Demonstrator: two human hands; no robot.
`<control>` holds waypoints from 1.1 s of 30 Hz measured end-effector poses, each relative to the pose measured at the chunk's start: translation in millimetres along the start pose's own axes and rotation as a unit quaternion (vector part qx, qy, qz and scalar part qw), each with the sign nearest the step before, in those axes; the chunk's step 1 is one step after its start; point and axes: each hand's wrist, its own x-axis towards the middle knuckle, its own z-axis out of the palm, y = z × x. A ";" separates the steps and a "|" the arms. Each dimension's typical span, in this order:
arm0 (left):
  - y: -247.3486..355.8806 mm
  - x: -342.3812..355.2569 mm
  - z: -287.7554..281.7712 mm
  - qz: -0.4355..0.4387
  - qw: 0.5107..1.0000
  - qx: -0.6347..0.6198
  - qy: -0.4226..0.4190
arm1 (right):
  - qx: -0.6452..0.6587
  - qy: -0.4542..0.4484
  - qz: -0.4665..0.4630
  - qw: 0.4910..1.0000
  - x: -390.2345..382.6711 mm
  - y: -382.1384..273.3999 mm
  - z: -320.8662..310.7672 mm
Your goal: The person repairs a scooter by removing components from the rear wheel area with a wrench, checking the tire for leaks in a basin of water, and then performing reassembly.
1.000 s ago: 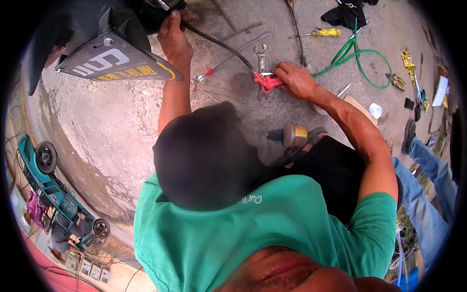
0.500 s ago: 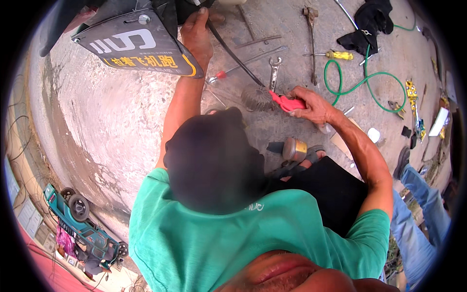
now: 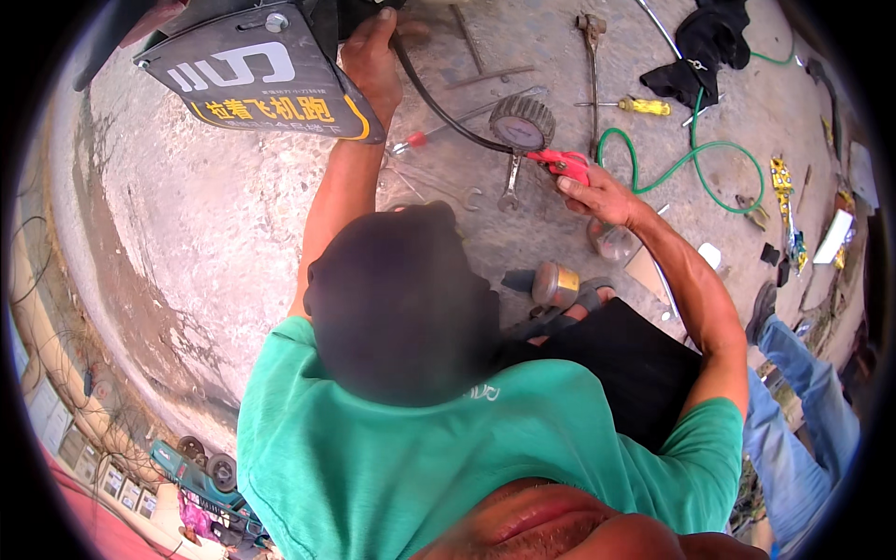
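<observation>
The wearer's green shirt (image 3: pixel 485 448) fills the lower middle of the frame, with a blurred dark rounded shape (image 3: pixel 401 303) above it. Just right of centre lies a small jar (image 3: pixel 557 284) with a yellow label.

Beyond it, right of the upper centre, the right hand (image 3: pixel 602 194) is closed around a red inflator handle (image 3: pixel 562 166). A round gauge (image 3: pixel 523 123) with a ribbed dark rim sits by the handle's front end, partly covering an open-ended wrench (image 3: pixel 511 185) on the concrete.

A black hose (image 3: pixel 434 103) curves from there to the top of the frame, where the left hand (image 3: pixel 371 75) reaches up beside dark parts; whether its fingers grip anything cannot be told. Left of that hand, a grey plate (image 3: pixel 266 84) with white and yellow print hangs in the upper left.

A green hose (image 3: pixel 693 156) loops over the ground at the upper right, near a yellow-handled screwdriver (image 3: pixel 646 106), a long socket tool (image 3: pixel 593 75) and black cloth (image 3: pixel 709 42). Another person's jeans (image 3: pixel 789 448) show at the lower right; a teal cart (image 3: pixel 191 474) stands at the lower left.
</observation>
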 end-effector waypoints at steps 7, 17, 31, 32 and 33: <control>4.4 -4.5 6.1 0.017 1.000 0.024 0.001 | 0.057 -0.006 0.015 0.998 4.0 -1.7 7.8; 14.9 -8.6 12.8 0.002 0.999 0.033 0.019 | 0.115 -0.036 0.018 0.993 8.6 -9.1 8.7; 9.3 -6.8 10.1 0.016 1.000 0.006 0.006 | 0.071 -0.019 -0.003 0.997 11.9 -5.2 7.3; 11.2 -7.6 11.6 0.014 1.000 0.000 0.007 | 0.066 -0.019 -0.007 0.998 12.5 -4.7 7.1; 12.6 -8.2 12.2 0.015 1.000 0.003 0.004 | 0.067 -0.018 -0.006 0.998 12.3 -5.1 7.5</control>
